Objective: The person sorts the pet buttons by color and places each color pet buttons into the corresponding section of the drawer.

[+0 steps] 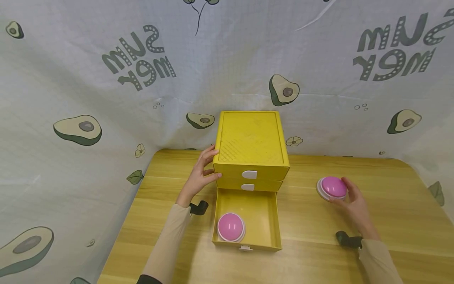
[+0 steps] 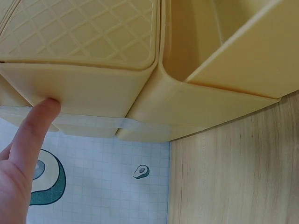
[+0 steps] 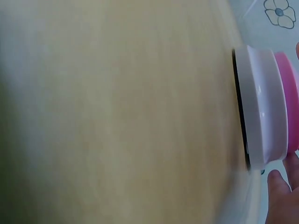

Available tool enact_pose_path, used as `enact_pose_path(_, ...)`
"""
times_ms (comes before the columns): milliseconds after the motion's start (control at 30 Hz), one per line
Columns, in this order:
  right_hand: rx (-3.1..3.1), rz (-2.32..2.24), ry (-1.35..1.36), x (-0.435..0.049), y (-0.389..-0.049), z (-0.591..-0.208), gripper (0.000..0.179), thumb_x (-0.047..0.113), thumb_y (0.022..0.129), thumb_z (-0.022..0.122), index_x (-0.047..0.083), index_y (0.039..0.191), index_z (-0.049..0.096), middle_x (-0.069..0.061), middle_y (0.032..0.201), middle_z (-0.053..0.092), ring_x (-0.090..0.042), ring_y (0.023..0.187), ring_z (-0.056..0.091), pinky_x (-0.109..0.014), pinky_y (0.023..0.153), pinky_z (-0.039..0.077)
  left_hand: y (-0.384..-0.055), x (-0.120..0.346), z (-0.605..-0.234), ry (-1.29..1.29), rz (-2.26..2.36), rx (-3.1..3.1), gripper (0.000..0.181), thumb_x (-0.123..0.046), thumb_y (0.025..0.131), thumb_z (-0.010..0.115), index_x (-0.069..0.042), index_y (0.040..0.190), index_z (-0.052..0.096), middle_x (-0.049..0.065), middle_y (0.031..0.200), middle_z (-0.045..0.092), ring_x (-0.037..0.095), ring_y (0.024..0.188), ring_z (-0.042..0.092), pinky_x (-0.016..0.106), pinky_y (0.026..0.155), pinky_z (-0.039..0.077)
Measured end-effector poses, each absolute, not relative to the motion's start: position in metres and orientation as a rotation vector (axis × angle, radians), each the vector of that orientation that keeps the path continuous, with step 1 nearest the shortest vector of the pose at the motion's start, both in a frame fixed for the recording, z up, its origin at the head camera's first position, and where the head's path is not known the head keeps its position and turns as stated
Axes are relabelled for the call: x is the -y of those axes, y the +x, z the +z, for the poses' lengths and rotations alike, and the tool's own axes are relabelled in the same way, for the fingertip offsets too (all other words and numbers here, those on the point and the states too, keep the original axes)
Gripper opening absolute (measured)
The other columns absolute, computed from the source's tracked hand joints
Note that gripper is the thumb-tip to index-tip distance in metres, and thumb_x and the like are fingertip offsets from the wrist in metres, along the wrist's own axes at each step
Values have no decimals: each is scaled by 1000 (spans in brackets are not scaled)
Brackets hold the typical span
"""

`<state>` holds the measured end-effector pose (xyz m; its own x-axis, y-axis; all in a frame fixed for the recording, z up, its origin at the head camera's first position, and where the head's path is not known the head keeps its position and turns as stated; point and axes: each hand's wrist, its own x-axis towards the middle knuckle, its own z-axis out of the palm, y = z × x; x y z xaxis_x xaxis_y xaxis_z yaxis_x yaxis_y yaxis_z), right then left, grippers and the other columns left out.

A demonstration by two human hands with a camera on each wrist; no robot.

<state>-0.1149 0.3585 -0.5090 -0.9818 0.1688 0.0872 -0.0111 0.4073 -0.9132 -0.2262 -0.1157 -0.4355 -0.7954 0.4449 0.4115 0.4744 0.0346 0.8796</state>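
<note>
A yellow desktop drawer unit [image 1: 252,136] stands at the back of the table, its bottom drawer [image 1: 262,211] pulled out. My left hand [image 1: 198,176] rests against the unit's left side, thumb at the front edge; in the left wrist view one finger touches the side wall [image 2: 93,88]. Inside the drawer, at its front left, lies a pink dome push button [image 1: 230,227] with a white base. To the right of the unit, my right hand [image 1: 356,207] grips a second pink push button [image 1: 333,186] by its rim. The right wrist view shows its white side [image 3: 268,107] and dark underside.
Two white tabs [image 1: 250,174] mark the closed upper drawers. The wooden table [image 1: 305,225] extends to both sides. Behind it hangs a white cloth [image 1: 230,59] printed with avocados and lettering. A dark wrist camera [image 1: 349,240] sits by the right sleeve.
</note>
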Motion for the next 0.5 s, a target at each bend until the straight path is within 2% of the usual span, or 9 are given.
enact_pose_path(167,2512,1628,-150,-362,-116,-510,84,7,89,66,3,152,9,-15,158,8,-7,141,7,-9,105,5,-227,116,-437,-1006,-1904,2244,64,-10,86,70,-26,141,39,12,155,18,42,126,39,56,86,47)
enact_pose_path(300,2535,1610,-148,-365,-118,-512,85,9,89,66,4,153,10,-17,158,10,-7,139,11,-7,103,8,-227,116,-436,-995,-1917,2253,66,0,84,68,-21,140,38,15,155,17,42,127,38,58,87,46)
enact_pose_path(500,2583,1626,-143,-369,-121,-514,87,13,89,68,8,154,10,-21,157,9,-13,141,12,-2,97,14,-225,115,-434,-986,-1938,2255,67,6,83,68,-15,139,37,11,156,18,40,127,38,58,88,46)
